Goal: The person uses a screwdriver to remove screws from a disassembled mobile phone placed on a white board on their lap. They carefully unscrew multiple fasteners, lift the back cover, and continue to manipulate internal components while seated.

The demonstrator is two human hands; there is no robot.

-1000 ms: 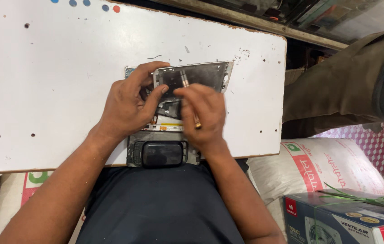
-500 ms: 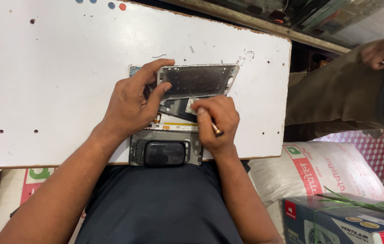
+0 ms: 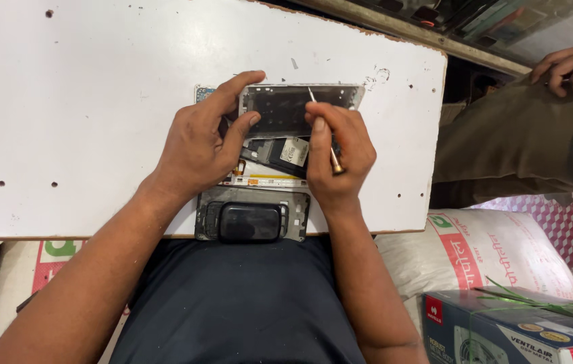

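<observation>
My left hand [image 3: 199, 145] presses on the left end of a metal phone frame [image 3: 293, 106] lying on the white board [image 3: 84, 101], with the index finger stretched along its top edge. My right hand [image 3: 337, 158] grips a thin screwdriver [image 3: 321, 128] with a brass-coloured end, its tip at the frame's upper edge. Under both hands lies an opened phone body [image 3: 274, 156] with small parts showing. A dark phone piece [image 3: 251, 222] rests at the board's near edge, against my dark shirt.
The white board has small holes and a chipped far edge. Another person sits at the right in olive trousers [image 3: 502, 145], a hand [image 3: 569, 64] on the knee. A white printed sack [image 3: 475, 256] and a blue carton [image 3: 522, 330] lie at lower right.
My right hand has turned the screwdriver upright and brought its tip up to the frame's top edge. The left index finger has stretched further along the frame. The view has shifted slightly.
</observation>
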